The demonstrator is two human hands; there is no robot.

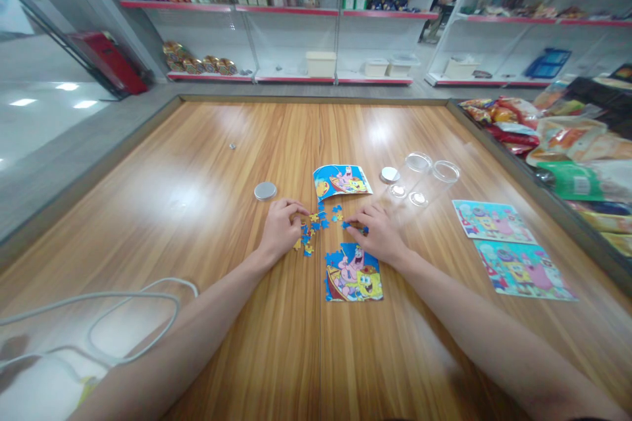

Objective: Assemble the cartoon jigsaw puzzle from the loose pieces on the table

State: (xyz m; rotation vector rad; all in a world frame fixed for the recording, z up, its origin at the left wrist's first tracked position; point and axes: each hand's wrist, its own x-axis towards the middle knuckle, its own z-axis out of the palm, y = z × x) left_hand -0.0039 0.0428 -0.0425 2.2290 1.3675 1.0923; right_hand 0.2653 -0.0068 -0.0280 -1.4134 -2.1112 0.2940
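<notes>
Nearest the camera, a bare left forearm [197,329] and a bare right forearm [478,322] are stretched over a brown wood-grain table [266,355]. At the far left, a looped white cable [143,295] is seen. Further along, a flat round silver lid [265,191] is placed just beyond the left hand [284,227], whose fingers are curled and brought down at the edge of a scatter of small blue-and-yellow cardboard jigsaw pieces [309,250]; whether one is pinched cannot be told.

Between the hands, a partly joined cartoon jigsaw section [354,274] in blue, pink and yellow is laid on the near side. Its upper part is reached by the right hand [379,231], clearly the nearer one; the left is set further off, beyond its left side. No long axis can be made out, the section being roughly square, but its left edge is left jagged, and the loose pieces are spread beyond that side. A curved glossy picture card [343,182] is stood farther away.

The right hand's fingers are bent, with blue pieces close by the tips; a grip cannot be confirmed. Two clear cylindrical jars [428,177] are placed beyond it.
</notes>
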